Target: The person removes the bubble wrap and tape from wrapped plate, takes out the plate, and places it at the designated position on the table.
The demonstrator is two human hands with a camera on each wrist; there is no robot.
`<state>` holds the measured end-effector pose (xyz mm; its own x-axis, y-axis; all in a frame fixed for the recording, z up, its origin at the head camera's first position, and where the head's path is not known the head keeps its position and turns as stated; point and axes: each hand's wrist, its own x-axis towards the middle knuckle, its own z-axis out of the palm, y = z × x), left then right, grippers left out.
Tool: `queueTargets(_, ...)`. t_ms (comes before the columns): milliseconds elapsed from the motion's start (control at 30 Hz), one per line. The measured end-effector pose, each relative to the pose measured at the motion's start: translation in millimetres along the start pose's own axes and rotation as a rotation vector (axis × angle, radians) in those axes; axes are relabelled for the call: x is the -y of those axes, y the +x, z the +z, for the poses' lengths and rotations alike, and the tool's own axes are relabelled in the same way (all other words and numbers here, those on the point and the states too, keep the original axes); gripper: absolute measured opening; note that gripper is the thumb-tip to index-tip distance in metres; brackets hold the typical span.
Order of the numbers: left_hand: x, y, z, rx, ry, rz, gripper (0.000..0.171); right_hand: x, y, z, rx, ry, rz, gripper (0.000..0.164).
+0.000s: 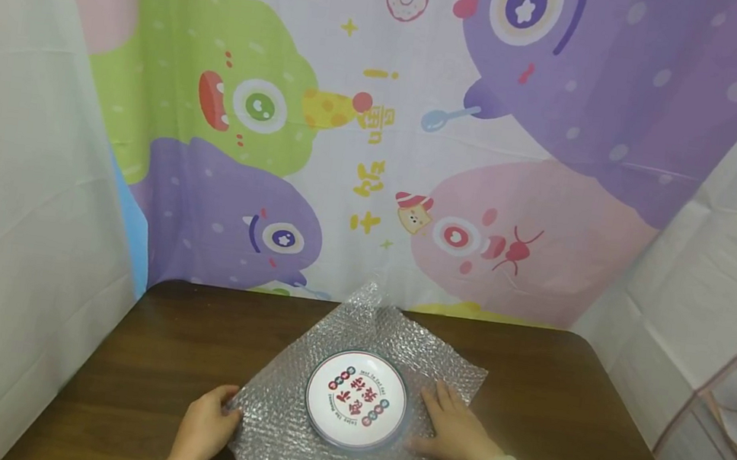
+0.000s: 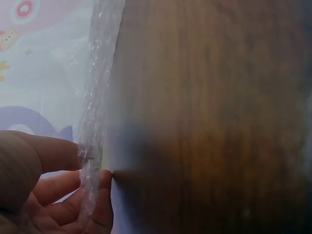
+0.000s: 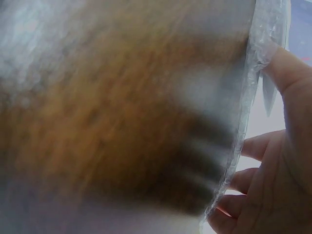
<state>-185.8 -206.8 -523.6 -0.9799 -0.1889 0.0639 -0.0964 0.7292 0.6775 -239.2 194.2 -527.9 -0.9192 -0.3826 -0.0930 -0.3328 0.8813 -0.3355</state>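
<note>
A round white plate [image 1: 356,400] with a dark rim and red and blue lettering lies on a sheet of clear bubble wrap [image 1: 278,426]. The sheet is turned cornerwise on the table. At its left corner my left hand [image 1: 204,427] pinches the edge; the left wrist view shows the wrap between thumb [image 2: 58,153] and fingers. Just right of the plate, my right hand [image 1: 454,431] rests on the wrap with its fingers spread. In the right wrist view the thumb [image 3: 285,66] and several fingertips touch the sheet, and the plate's edge [image 3: 269,95] shows near the thumb.
The dark brown wooden table [image 1: 190,331] reaches back to a printed curtain [image 1: 337,257] with cartoon figures. Pale cloth hangs down the left side [image 1: 22,180] and the right side [image 1: 664,297]. The wrap's far corner [image 1: 367,295] rises by the table's back edge.
</note>
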Motion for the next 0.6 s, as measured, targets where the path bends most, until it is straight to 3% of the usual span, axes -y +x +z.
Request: queueTargets(600,-1.6,2.5,3.7,-0.015,0.035,0.057,0.045,-0.2,0.6,2.1,-0.002,0.014,0.009,0.103)
